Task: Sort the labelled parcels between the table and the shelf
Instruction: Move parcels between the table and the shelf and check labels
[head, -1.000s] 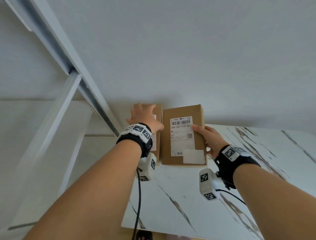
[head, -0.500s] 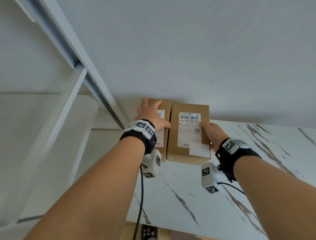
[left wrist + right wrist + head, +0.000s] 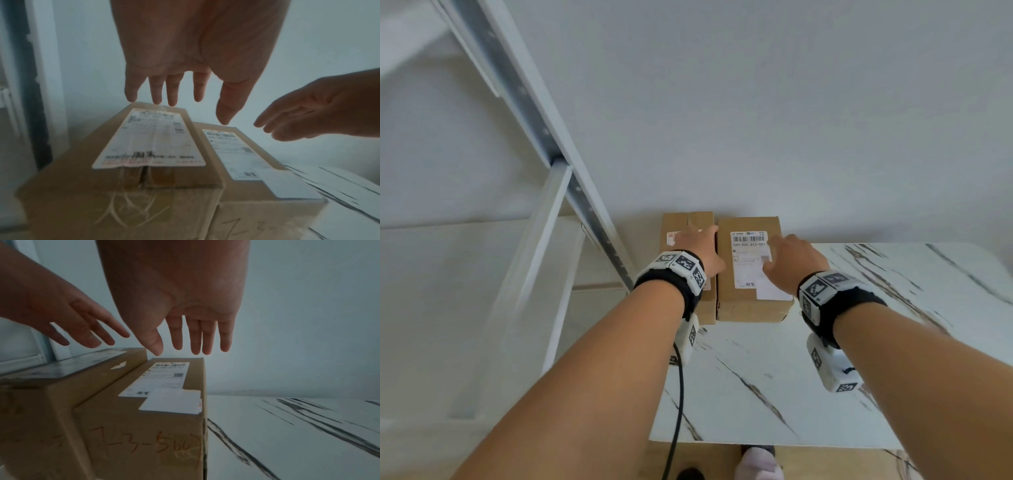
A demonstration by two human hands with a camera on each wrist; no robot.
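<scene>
Two brown cardboard parcels with white shipping labels stand side by side at the table's back left corner, against the wall. My left hand (image 3: 705,250) hovers over the left parcel (image 3: 681,222), fingers straight and spread, holding nothing. In the left wrist view the left hand (image 3: 185,104) has its fingertips above the far edge of that left parcel (image 3: 123,186). My right hand (image 3: 789,260) is flat and open just above the right parcel (image 3: 726,291). The right wrist view shows the right hand (image 3: 180,350) clear of the right parcel (image 3: 144,426), which bears handwritten orange numbers on its near face.
The white marble-patterned table (image 3: 825,377) stretches to the right and toward me. A white metal shelf frame (image 3: 558,192) with a pale shelf board (image 3: 465,308) stands to the left of the parcels. A black cable (image 3: 678,394) hangs from my left wrist. A foot (image 3: 755,462) shows below the table edge.
The right parcel now stands flat against the wall beside the left one. My right hand has let go of its side and moved above it. My left hand has lifted off the left parcel.
</scene>
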